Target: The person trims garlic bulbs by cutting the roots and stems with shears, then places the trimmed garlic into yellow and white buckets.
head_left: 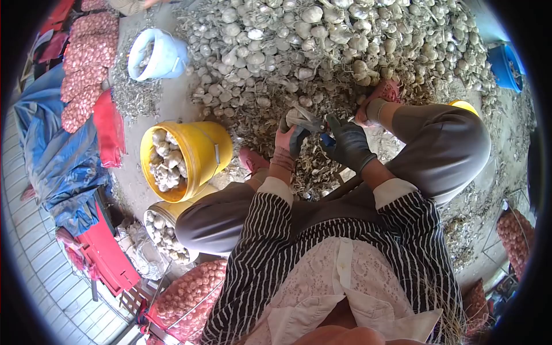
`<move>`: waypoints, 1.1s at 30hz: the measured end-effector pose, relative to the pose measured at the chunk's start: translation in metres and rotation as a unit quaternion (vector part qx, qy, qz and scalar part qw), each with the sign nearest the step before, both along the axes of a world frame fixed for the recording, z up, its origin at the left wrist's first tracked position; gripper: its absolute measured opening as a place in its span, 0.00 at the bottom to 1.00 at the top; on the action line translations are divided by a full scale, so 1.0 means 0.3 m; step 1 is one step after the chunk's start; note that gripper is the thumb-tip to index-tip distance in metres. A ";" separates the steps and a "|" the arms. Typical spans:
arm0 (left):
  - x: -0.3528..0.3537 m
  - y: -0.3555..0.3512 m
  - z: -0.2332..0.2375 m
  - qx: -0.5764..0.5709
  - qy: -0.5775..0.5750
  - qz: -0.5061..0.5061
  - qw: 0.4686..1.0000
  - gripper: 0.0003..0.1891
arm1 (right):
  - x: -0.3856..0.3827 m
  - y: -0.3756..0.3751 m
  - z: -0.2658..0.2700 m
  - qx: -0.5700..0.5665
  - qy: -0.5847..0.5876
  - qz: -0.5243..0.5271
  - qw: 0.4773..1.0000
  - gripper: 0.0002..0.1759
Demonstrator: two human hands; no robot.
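My left hand (289, 141), in a pink and grey glove, is closed around a garlic bulb (294, 117). My right hand (349, 145) wears a dark grey glove and grips blue-handled shears (328, 140). The metal blades of the shears reach left to the garlic bulb, and whether they are open or closed is hard to make out. Dry husks and cut stalks (316, 169) lie beneath both hands. Beyond them spreads a large heap of garlic (270, 46) with stalks.
To my left stand a yellow bucket (221, 146) and a paler bucket (150, 208), both holding garlic bulbs. A light blue bucket (172, 54) is farther back; a blue bucket (503, 66) stands far right. Filled red mesh sacks (89, 52) and a blue tarp (54, 155) line the left side.
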State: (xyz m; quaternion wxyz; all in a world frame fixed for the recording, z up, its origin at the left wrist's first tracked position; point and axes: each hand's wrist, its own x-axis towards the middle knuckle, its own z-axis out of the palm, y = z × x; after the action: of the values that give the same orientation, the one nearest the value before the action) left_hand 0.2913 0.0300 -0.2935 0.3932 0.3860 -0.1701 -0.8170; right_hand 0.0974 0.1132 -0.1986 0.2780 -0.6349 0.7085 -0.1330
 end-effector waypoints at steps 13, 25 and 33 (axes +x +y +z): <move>0.069 0.113 0.206 -0.250 -0.478 -0.088 0.838 0.34 | 0.081 0.086 0.078 0.013 0.007 0.067 0.998 0.39; 0.084 0.131 0.214 -0.269 -0.594 -0.197 0.732 0.38 | 0.129 0.127 0.024 0.110 -0.071 0.055 0.990 0.37; 0.078 0.155 0.181 -0.239 -0.537 -0.151 0.795 0.26 | 0.116 0.114 -0.046 0.151 -0.063 0.064 0.985 0.17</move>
State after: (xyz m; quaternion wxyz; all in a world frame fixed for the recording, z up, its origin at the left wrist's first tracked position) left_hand 0.3146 0.0765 -0.2391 0.1901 0.6255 -0.6001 -0.4610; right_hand 0.1323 0.1475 -0.2122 0.4224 -0.6203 0.6593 -0.0465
